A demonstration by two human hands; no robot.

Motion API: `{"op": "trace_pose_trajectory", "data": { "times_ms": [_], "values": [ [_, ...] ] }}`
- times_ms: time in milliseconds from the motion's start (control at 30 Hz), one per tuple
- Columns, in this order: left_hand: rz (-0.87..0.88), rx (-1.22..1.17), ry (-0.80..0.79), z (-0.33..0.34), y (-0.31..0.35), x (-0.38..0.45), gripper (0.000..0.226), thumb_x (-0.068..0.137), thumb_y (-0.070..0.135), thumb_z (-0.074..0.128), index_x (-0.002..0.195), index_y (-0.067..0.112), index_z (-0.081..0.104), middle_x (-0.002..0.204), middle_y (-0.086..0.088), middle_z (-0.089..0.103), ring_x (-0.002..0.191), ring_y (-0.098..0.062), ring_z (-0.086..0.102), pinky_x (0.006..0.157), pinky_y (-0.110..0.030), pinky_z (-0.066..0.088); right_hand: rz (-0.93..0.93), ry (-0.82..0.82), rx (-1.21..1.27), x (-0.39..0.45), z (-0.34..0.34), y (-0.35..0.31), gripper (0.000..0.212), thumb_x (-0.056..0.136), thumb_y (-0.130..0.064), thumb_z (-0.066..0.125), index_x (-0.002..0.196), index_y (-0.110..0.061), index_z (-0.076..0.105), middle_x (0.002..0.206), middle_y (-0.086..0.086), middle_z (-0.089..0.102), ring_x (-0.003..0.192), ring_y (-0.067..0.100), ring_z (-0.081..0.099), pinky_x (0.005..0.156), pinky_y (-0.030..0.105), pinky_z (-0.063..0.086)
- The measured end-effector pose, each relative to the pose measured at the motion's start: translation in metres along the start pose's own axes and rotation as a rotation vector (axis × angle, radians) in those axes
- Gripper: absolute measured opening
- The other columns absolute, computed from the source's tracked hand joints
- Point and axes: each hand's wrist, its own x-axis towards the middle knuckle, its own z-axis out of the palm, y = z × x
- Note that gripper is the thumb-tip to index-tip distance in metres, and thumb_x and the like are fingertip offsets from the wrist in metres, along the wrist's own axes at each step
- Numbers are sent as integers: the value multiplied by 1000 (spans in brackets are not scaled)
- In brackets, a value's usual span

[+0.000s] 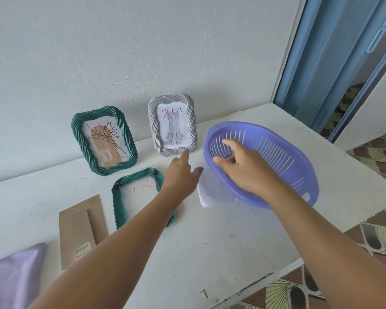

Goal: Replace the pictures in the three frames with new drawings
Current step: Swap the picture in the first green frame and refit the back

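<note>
A green frame (104,140) with a flower drawing stands against the wall. A grey frame (172,124) with a cat drawing stands to its right. A second green frame (138,196) lies face down on the white table (210,241), a sheet with red marks in it. Its brown cardboard back (81,230) lies to the left. A purple slotted basket (276,161) is tilted over white paper sheets (212,192). My right hand (243,166) grips the basket's near rim. My left hand (182,175) reaches with straight fingers, its fingertip at the grey frame's lower edge.
A shiny lilac cloth (11,279) lies at the table's front left corner. The table's right and front edges drop to a patterned tile floor (377,237). A blue folding door (334,59) stands at the back right.
</note>
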Motion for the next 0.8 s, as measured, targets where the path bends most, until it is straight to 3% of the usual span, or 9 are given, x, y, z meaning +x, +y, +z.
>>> {"op": "trace_pose_trajectory", "data": {
  "times_ms": [100, 133, 233, 367, 600, 800],
  "values": [
    [-11, -184, 20, -9, 10, 0, 60, 104, 40, 49, 158, 24, 30, 89, 1, 66, 96, -19, 60, 86, -34, 44, 1, -12, -76, 8, -11, 12, 51, 102, -42, 54, 149, -30, 41, 97, -8, 69, 93, 17, 65, 89, 41, 52],
    [-6, -226, 5, -10, 14, 1, 61, 103, 45, 49, 158, 27, 30, 87, 2, 70, 92, -16, 61, 86, -36, 47, 4, -20, -96, 12, -14, 17, 51, 101, -40, 56, 149, -29, 42, 99, -9, 69, 93, 16, 65, 89, 42, 54],
    [26, -236, -67, -9, 23, 2, 75, 95, 60, 56, 158, 31, 27, 94, 5, 73, 93, -15, 65, 90, -37, 52, 44, -64, -192, 22, -19, 34, 58, 96, -39, 65, 149, -28, 42, 114, -5, 65, 104, 20, 63, 91, 44, 53],
    [56, -207, -114, -5, 26, 0, 68, 91, 60, 62, 151, 37, 40, 88, 10, 72, 85, -14, 69, 74, -29, 49, 103, -150, -362, 30, -22, 53, 69, 89, -40, 73, 149, -26, 42, 134, 9, 52, 119, 30, 56, 96, 44, 49],
    [32, -276, -136, -9, 20, -4, 66, 94, 50, 65, 153, 35, 39, 99, 11, 74, 86, -11, 72, 79, -25, 50, 171, -163, -413, 34, -18, 61, 81, 79, -39, 83, 148, -30, 42, 130, 8, 52, 117, 31, 57, 93, 44, 51],
    [30, -269, -134, -10, 16, -5, 72, 92, 50, 67, 155, 31, 37, 96, 10, 74, 86, -10, 72, 71, -24, 46, 179, -127, -385, 33, -19, 59, 87, 81, -29, 84, 151, -30, 33, 133, 12, 48, 119, 34, 55, 90, 44, 51]
  ]
}}
